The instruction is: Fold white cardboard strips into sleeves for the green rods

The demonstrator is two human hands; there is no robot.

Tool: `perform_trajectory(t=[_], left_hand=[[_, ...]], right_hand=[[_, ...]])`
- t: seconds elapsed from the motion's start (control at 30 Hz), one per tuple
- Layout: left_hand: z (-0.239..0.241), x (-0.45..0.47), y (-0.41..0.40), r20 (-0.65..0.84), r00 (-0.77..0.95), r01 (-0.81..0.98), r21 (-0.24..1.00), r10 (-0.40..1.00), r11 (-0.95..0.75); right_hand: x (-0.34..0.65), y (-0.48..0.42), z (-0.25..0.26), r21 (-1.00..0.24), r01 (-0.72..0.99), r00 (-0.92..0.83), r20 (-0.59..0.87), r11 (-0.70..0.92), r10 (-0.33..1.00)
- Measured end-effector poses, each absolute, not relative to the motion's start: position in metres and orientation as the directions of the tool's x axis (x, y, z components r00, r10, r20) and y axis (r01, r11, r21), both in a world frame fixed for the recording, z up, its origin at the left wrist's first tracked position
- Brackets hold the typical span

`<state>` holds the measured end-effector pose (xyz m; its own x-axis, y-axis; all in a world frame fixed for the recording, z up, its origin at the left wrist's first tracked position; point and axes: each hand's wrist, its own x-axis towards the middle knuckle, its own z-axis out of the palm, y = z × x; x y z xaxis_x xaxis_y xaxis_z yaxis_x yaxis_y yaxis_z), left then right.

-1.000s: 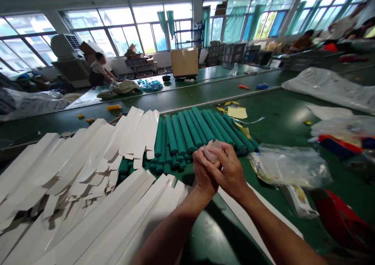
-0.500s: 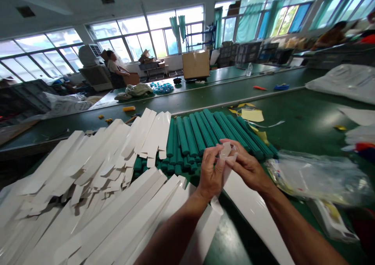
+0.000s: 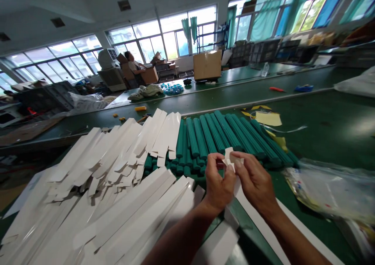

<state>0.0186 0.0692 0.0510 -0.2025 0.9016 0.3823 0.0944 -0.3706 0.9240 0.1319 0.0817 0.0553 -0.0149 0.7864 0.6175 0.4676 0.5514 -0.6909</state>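
Observation:
My left hand (image 3: 218, 183) and my right hand (image 3: 254, 181) together pinch the end flaps of a long white carton (image 3: 231, 160) that I hold upright over the green table (image 3: 322, 124). The fingertips of both hands meet on its small folded tabs. Just beyond the hands lies a stack of ribbed green rods (image 3: 222, 134). Left of them spreads a big heap of flat white carton blanks (image 3: 96, 179), and finished long white boxes (image 3: 140, 222) lie under my left forearm.
Clear plastic bags (image 3: 331, 187) lie at the right. Yellow paper scraps (image 3: 268, 118) sit behind the rods. A cardboard box (image 3: 207, 64) stands on the far table. A seated person (image 3: 133, 67) works at the back left by the windows.
The view has swung left and up. My hands went from clasped together over the carton's end to apart, with the fingertips now working its small flaps.

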Motion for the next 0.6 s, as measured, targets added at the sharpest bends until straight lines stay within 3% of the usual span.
perform_trajectory(t=[0.17,0.27,0.37,0.47,0.53,0.6], left_hand=[[0.055,0.023,0.064,0.362,-0.242,0.098,0.932,0.900,-0.348],[0.055,0.027,0.061,0.342,-0.272,0.126,0.939,0.900,-0.319],[0.057,0.029,0.059,0.359,-0.266,0.218,0.926,0.894,-0.307],[0.060,0.028,0.060,0.416,-0.209,0.368,0.872,0.885,-0.323],[0.062,0.026,0.062,0.418,-0.163,0.414,0.851,0.894,-0.323],[0.063,0.024,0.064,0.395,-0.136,0.397,0.862,0.909,-0.315]], right_hand=[[0.129,0.073,0.054,-0.832,0.427,0.190,0.467,0.355,0.864],[0.124,0.066,0.050,-0.852,0.368,0.242,0.474,0.372,0.846],[0.122,0.063,0.050,-0.735,0.451,0.180,0.630,0.506,0.755],[0.128,0.064,0.055,-0.511,0.576,0.042,0.798,0.638,0.601],[0.134,0.067,0.059,-0.398,0.607,-0.075,0.833,0.688,0.549],[0.139,0.070,0.063,-0.377,0.588,-0.156,0.815,0.715,0.558]])
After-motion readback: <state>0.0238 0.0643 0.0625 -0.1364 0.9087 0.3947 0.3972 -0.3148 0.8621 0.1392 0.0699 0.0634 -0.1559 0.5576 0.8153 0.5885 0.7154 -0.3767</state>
